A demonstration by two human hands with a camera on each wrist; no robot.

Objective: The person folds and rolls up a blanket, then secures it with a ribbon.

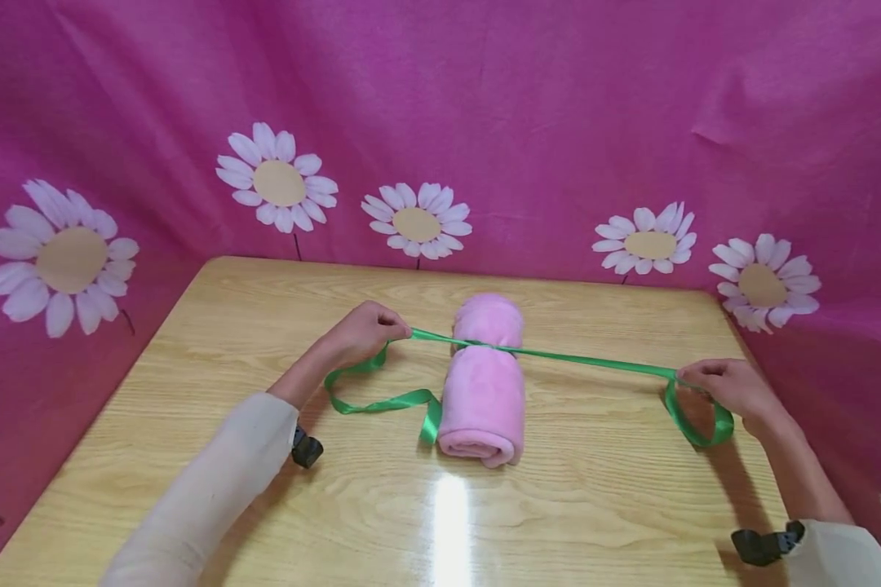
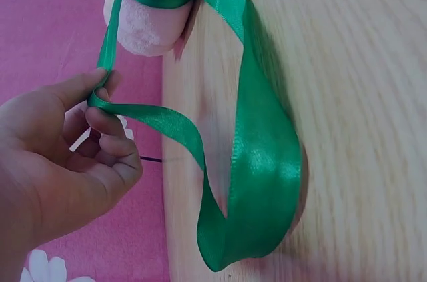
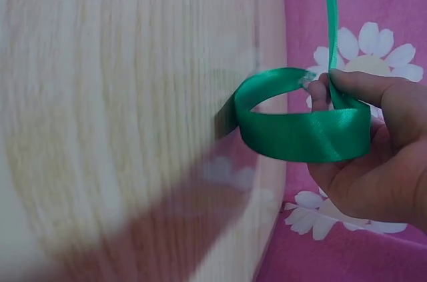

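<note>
A rolled pink fleece blanket [image 1: 482, 395] lies on the table, its spiral end toward me. Green satin ribbon [image 1: 595, 360] passes round it and cinches it above the middle. My left hand [image 1: 367, 333] pinches one ribbon length between thumb and fingers, left of the roll; the loose tail [image 2: 263, 175] loops down onto the table beside the roll. Far out to the right, my right hand [image 1: 730, 390] pinches the other length, and its spare end curls in a loop [image 3: 303, 137] below the fingers. Between both hands the ribbon is stretched nearly straight across the roll.
The wooden table [image 1: 595, 505] has a bright light reflection near its front. Behind it and at both sides hangs a magenta cloth [image 1: 529, 139] printed with white daisies. Black straps [image 1: 767, 545] show at both wrists.
</note>
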